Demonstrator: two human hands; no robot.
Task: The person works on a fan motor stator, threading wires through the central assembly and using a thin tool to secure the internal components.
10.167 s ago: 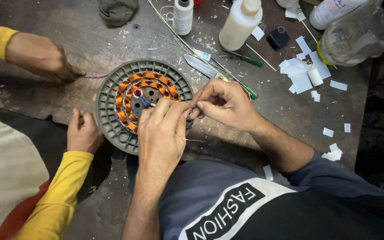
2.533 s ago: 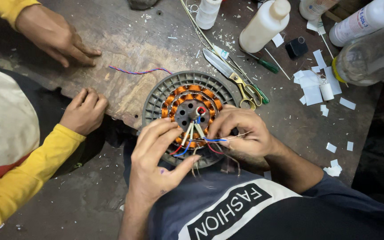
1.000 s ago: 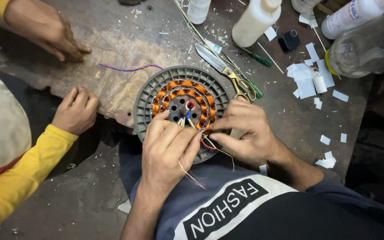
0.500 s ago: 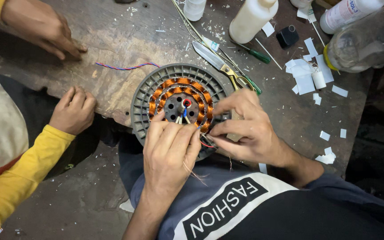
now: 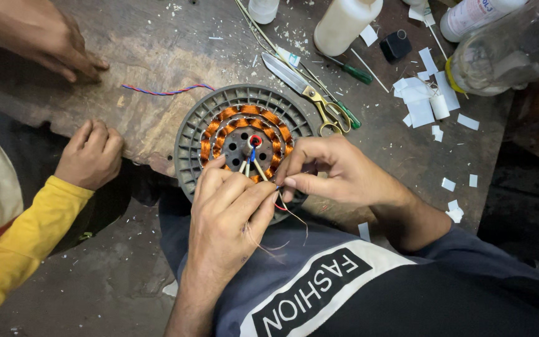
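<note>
A round grey motor stator (image 5: 242,142) with orange copper coils lies at the near edge of a worn wooden bench (image 5: 157,56). Coloured lead wires (image 5: 254,161), white, blue and red, run from its middle toward me. My left hand (image 5: 229,215) rests over the stator's near rim and pinches these wires between thumb and fingers. My right hand (image 5: 338,171) meets it from the right, fingertips closed on the same wire ends. Thin bare copper strands (image 5: 282,231) trail down over my dark shirt.
Another person in a yellow sleeve has one fist (image 5: 92,156) on the bench edge and another hand (image 5: 45,37) farther back. A twisted red-blue wire (image 5: 163,92), scissors (image 5: 304,90), a green screwdriver (image 5: 344,68), white bottles (image 5: 344,25) and paper scraps (image 5: 416,100) lie about.
My hands have drawn closer together over the stator's near edge, both pinching the lead wires. The view has shifted slightly; the other person's hands stay put.
</note>
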